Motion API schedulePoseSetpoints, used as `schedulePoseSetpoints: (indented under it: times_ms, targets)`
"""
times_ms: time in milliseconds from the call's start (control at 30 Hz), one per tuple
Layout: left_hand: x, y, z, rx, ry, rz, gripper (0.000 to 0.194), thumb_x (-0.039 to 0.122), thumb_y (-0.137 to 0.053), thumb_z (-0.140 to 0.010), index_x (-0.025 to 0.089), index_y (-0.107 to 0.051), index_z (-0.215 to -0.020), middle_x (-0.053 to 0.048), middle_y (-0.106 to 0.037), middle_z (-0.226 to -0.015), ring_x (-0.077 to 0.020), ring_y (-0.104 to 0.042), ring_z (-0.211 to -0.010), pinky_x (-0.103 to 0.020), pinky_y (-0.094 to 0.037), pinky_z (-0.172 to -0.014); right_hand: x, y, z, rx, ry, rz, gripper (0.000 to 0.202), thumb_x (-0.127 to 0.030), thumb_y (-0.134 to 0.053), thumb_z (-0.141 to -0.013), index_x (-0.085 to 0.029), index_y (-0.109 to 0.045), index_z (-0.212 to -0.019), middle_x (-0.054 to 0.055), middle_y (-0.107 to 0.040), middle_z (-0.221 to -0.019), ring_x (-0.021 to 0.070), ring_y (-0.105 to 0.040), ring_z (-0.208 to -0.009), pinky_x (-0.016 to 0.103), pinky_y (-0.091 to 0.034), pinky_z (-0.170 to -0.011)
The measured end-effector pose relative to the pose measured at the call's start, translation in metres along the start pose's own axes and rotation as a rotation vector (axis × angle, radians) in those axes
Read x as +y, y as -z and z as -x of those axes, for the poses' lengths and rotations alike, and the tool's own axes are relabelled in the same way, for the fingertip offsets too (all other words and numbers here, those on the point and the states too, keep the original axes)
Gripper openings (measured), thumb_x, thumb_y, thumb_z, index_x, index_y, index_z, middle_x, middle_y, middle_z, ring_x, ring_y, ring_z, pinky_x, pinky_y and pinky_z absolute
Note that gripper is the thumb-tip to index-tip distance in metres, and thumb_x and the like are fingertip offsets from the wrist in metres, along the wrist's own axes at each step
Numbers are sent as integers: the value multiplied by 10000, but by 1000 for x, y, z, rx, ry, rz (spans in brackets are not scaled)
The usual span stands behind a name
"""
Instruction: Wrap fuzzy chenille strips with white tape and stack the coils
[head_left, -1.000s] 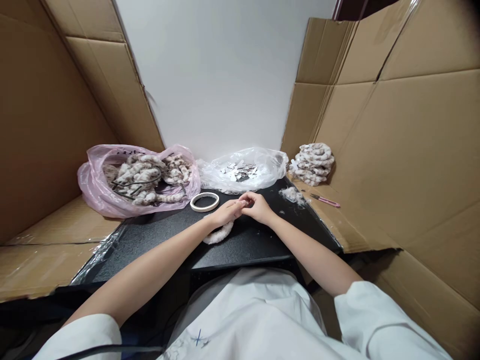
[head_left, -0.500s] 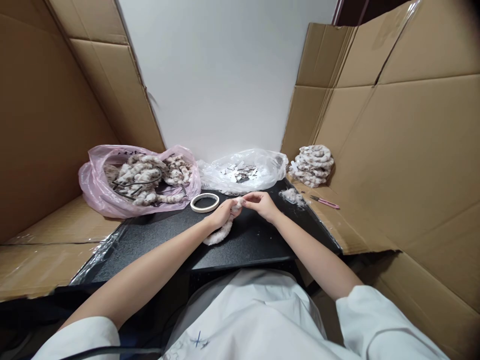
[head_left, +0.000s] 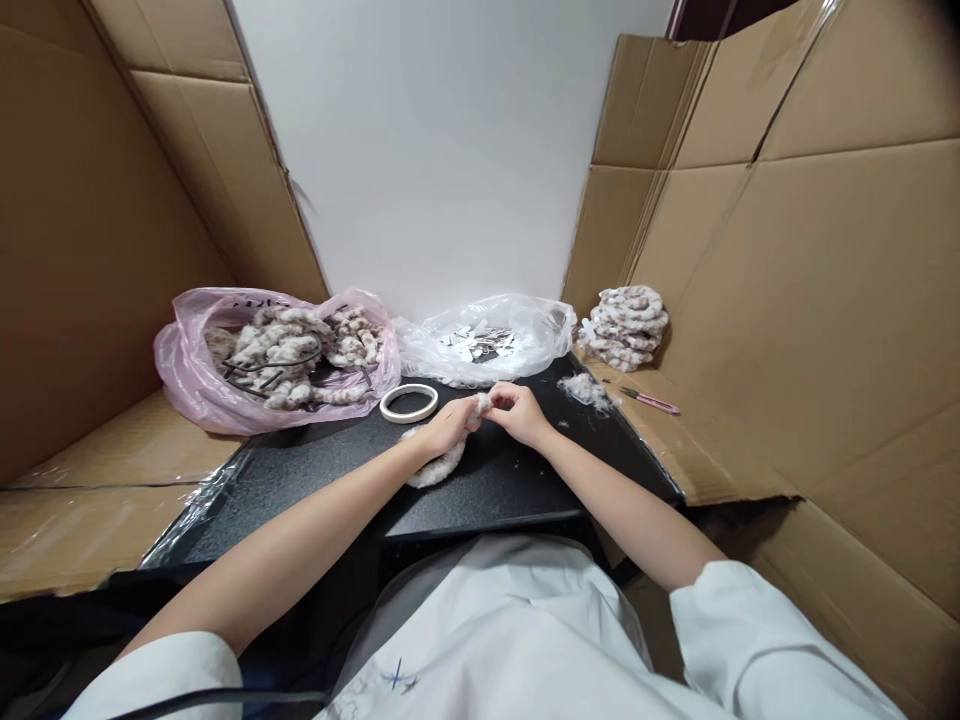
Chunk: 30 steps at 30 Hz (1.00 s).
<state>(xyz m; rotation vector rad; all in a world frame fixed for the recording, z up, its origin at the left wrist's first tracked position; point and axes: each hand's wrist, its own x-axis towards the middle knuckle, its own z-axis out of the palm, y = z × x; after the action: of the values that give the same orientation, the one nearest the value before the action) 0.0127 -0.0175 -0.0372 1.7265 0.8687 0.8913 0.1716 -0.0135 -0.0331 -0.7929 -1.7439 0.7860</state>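
Note:
A fluffy white-and-brown ring (head_left: 441,470) rests partly on the black tabletop (head_left: 300,490), with one part of it raised between my hands. My left hand (head_left: 450,424) is closed around that raised part, and the wrist covers some of the ring. Close by on the right, my right hand (head_left: 519,412) pinches at the fluffy end, its thumb and fingertips together. Whether something small sits in that pinch is too small to tell. Just left of my hands lies a roll of cream tape (head_left: 409,418).
A pink plastic bag (head_left: 180,370) of fluffy pieces with dark cords is at left. Behind, a clear bag (head_left: 536,335) holds small white tags. At right are loose fluff (head_left: 586,390), pink-handled thread snips (head_left: 651,401) and stacked fluffy rings (head_left: 626,328). Cardboard walls (head_left: 840,300) stand on both sides.
The ring has shifted slightly, and more of it shows behind my left wrist. My right hand's fingers have curled a little more, near the same spot.

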Motion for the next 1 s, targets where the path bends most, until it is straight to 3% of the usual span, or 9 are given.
schedulePoseSetpoints:
  times_ms: [167,300,433,567,1000]
  targets:
    - [0,1,0,2,-60,-74,445,568,-391,-850,176,-417,-643,28,-369,-576,-97,-303,-531,-236,-251,-476,-4,2,1,45,21,90,83,-233,-667,-651,-173,-612,-634,-3,-570,-647,124,-510,-616,264,-435,-634]
    - [-2,1,-2,22,-77,-70,394,515,-370,-872,175,-428,-680,35,-367,-582,-93,-302,-520,-224,-253,-475,-5,12,-3,9,-104,-124,294,-318,-747,-606,-179,-652,-847,10,-652,-750,140,-591,-675,274,-489,-671]
    - [-2,3,-2,-11,-119,-126,380,465,-340,-886,157,-501,-729,24,-400,-593,-106,-334,-543,-231,-291,-506,-6,21,-6,-91,-224,-229,288,-389,-794,-577,-163,-676,-712,19,-672,-659,157,-624,-629,311,-517,-678]
    - [0,4,-1,-35,-136,-165,371,422,-321,-877,150,-537,-744,15,-418,-598,-117,-357,-567,-236,-316,-536,-4,20,-5,-127,-276,-271,314,-403,-811,-555,-148,-704,-704,20,-682,-628,160,-637,-607,321,-524,-686]
    - [-4,3,1,-122,-92,-55,271,374,-316,-859,171,-451,-740,32,-351,-620,-110,-297,-566,-244,-283,-522,3,15,-4,-162,-319,-327,295,-323,-812,-536,-145,-696,-740,10,-693,-678,140,-629,-617,301,-521,-684]
